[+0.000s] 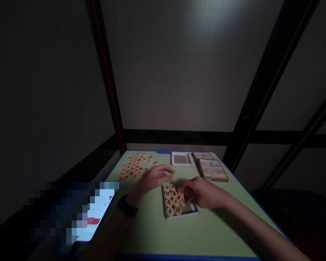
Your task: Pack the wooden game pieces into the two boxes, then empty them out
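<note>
Lit screen [103,206], lwr L of frame, partly pixelated. Loose pcs [135,167] scattered L of ctr. L hand [154,177] nr ctr, thumb & fingers apart. Box [183,216] w/ rows of round pcs [175,202], lwr ctr. Wht tray [182,165] above. R hand [199,192], lwr R of ctr, fingers at box; can't tell if gripping. Printed boxes [213,169], R of ctr.
</note>
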Available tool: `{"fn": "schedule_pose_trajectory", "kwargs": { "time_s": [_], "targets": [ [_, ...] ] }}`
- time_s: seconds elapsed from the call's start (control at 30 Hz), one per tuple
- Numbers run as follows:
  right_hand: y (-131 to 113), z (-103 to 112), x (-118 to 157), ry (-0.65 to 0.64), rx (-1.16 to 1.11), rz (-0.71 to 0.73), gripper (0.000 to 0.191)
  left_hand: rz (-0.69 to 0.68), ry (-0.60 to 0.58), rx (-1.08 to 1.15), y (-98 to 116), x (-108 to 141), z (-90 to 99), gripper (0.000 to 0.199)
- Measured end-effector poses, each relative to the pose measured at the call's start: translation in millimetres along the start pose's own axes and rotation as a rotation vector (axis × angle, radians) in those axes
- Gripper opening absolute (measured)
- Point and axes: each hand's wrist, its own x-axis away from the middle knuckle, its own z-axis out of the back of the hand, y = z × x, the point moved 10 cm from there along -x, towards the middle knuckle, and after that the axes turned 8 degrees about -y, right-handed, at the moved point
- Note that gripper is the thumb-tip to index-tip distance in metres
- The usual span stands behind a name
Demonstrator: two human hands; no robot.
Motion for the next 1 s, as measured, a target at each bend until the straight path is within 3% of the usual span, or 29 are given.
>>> {"fn": "schedule_pose_trajectory", "kwargs": {
  "time_s": [0.2,0.47,1.0],
  "targets": [
    [2.4,14.4,1.5,0.143,0.13,-0.011,0.026,-0.029,0.076,0.025,7.6,1.1,9.5,0.027],
    [1.8,-0.6,-7.2,0.139,0.225,0.036,0.022,-0.031,0.09,0.036,6.7,1.2,10.8,0.027],
    [-0.4,3.8,-6.4,0.153,0.272,0.021,0.021,-0.032,0.091,0.027,11.2,3.4,10.6,0.027]
  ]
}}
